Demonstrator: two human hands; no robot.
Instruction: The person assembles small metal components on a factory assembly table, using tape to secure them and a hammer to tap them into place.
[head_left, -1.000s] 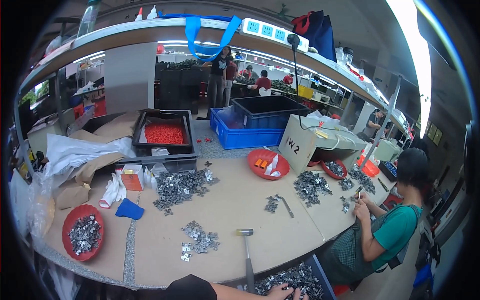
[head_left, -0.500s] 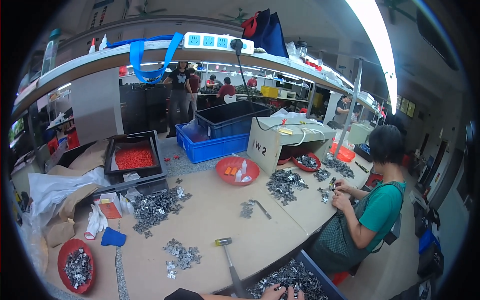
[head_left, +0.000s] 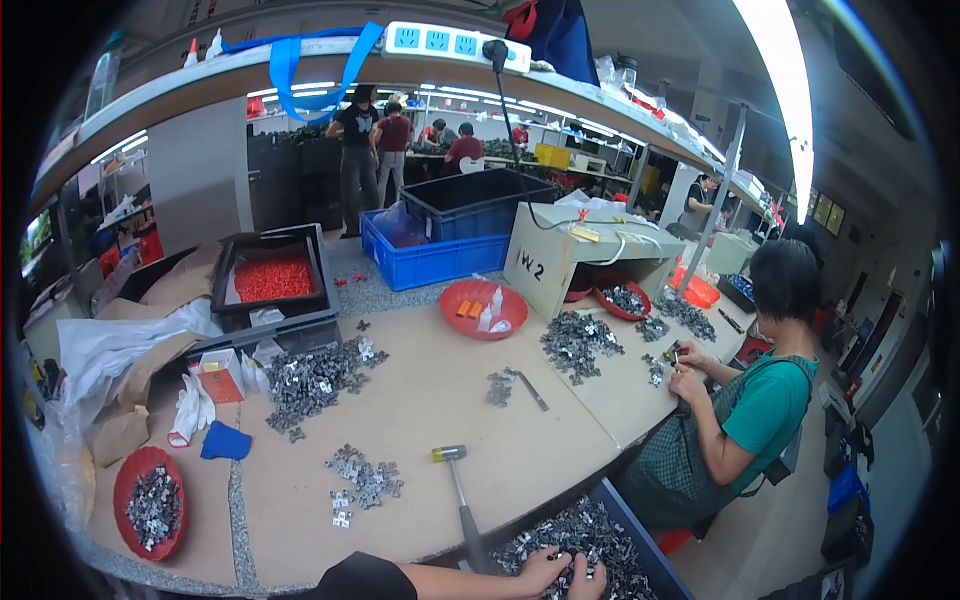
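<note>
Both my hands are at a dark bin [head_left: 640, 535] heaped with small grey metal pieces [head_left: 590, 530], at the lower edge of the view. My left hand [head_left: 541, 571] is bent over the heap, its fingers closed on a small dark metal piece. Close beside it, my right hand [head_left: 586, 580] is also closed, with a small dark metal piece at its fingertips. The two hands nearly touch. A mallet [head_left: 461, 500] with a yellowish-tipped head lies left of the bin, its handle pointing toward me. Loose metal pieces [head_left: 365, 475] are spread on the table farther left.
A red bowl of metal pieces [head_left: 152, 505] stands at the near left. Larger piles [head_left: 320, 380] lie behind. A red dish [head_left: 483, 308] holds small bottles. A co-worker in green [head_left: 745, 400] sits at the right, handling a small part. A shelf [head_left: 330, 55] spans overhead.
The view has tipped downward, so the table and bin sit higher in the picture. More of my hands and left forearm shows. My hands stay at the heap in the bin.
</note>
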